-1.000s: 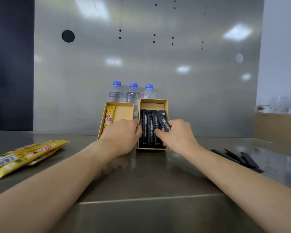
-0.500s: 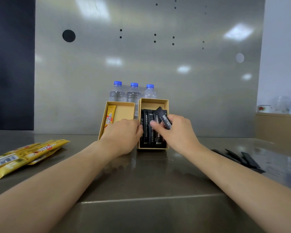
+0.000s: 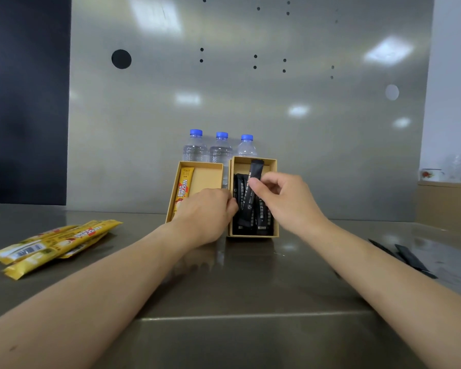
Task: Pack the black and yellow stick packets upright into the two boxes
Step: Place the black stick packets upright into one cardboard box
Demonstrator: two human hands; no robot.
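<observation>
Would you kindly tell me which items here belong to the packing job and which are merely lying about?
Job: left box, right box, loose yellow packets, loose black packets, black packet pinched by the right hand.
Lying about: three water bottles, patterned cup.

Two open cardboard boxes side by side: left box [image 3: 210, 171], right box [image 3: 273, 166]. Three blue-capped water bottles [image 3: 221, 151] in a row behind. One yellow packet [image 3: 183, 187] in the left box; at least three loose yellow packets [image 3: 53, 243], exact number unclear. One raised black packet [image 3: 256, 167]; several more black packets [image 3: 241, 203] in the right box, overlapping past a sure count. At least two loose black packets [image 3: 407, 257]. Two hands: left hand [image 3: 205, 214], right hand [image 3: 285, 201].
</observation>
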